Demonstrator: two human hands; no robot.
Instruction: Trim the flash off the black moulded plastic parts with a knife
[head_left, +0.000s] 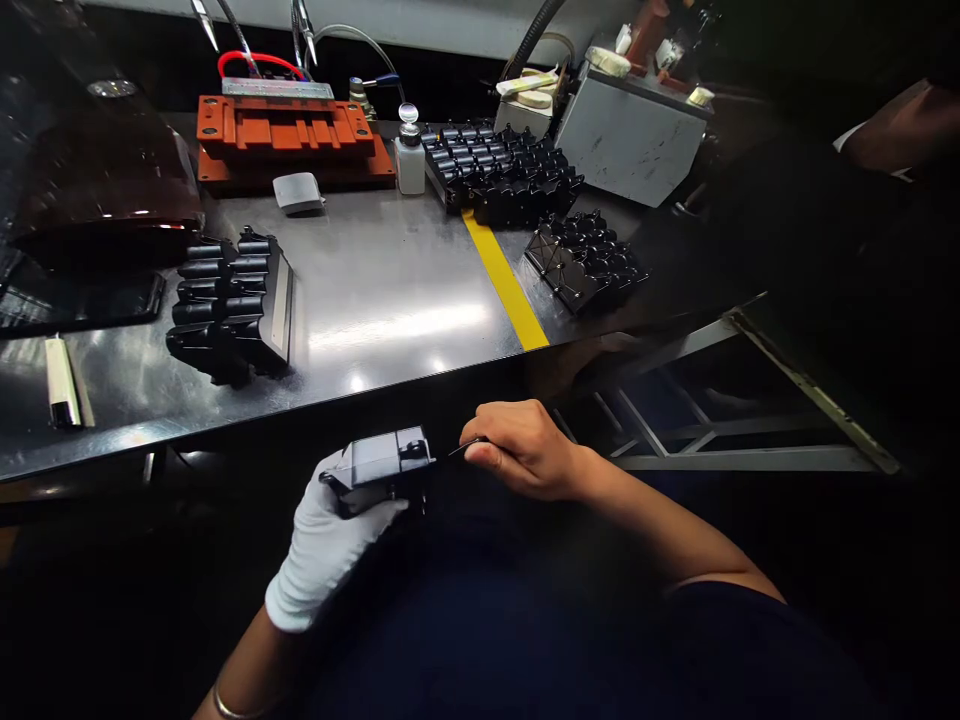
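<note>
Left hand [322,555] in white cloth gripped a smooth black plastic block [382,462]; bare right hand [525,450] pinched its thin strip [461,450].

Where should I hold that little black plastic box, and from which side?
Probably from underneath, around its flat sides, as the white-gloved left hand holds the black plastic housing. Its boxy body sits well on the palm, and that leaves the raised top part free, facing the bare right hand.

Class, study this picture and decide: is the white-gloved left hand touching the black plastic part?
Touching. The head view shows the black plastic part lying plainly against the fingers of the white-gloved left hand.
</note>
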